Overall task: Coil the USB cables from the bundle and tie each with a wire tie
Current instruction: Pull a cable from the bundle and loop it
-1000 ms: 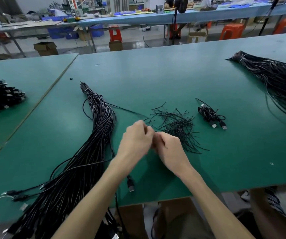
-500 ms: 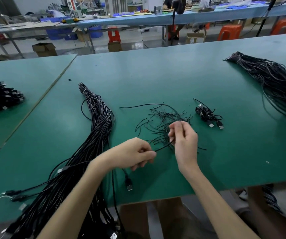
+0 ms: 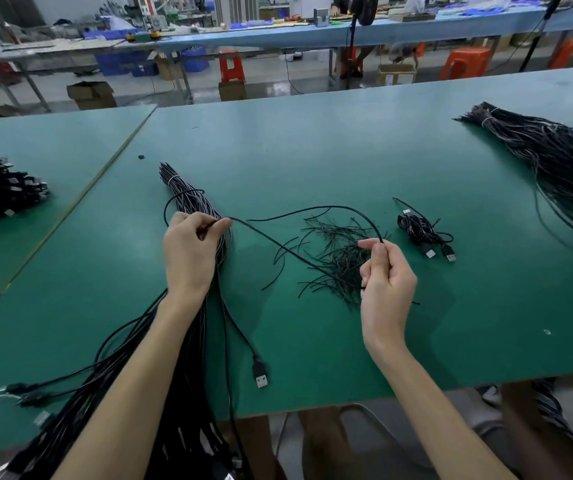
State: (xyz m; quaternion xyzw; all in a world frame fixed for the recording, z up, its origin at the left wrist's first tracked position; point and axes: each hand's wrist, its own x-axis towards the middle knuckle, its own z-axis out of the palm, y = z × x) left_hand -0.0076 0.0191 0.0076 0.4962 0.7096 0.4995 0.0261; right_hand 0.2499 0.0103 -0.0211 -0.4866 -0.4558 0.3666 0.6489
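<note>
The left hand is left of the loose pile of thin black wire ties, lying over the long bundle of black USB cables, with its thumb and fingertips pinched together on a single black USB cable. The right hand is raised just over the pile's near right edge, fingers curled, thumb and forefinger pinching the same cable higher up. Between the hands the cable runs taut and slanting across the pile's left part, goes in under the right hand's lower fingers, and from that hand's pinch arcs up behind the pile to a free end lying back and left of it. Another stretch drops from the left hand toward the near table edge and ends in a black-and-silver USB-A plug, which lies flat on the green table mat near and left of the pile. The bundle lies left of the pile, its far tip bound with a pale tie, its near end spilling over the table edge. Just right of the pile is one coiled black cable, tied, both plugs pointing toward the person. Far right of the pile lies a second long black cable bundle; far left of it, on the adjoining table, is a heap of coiled black cables.
</note>
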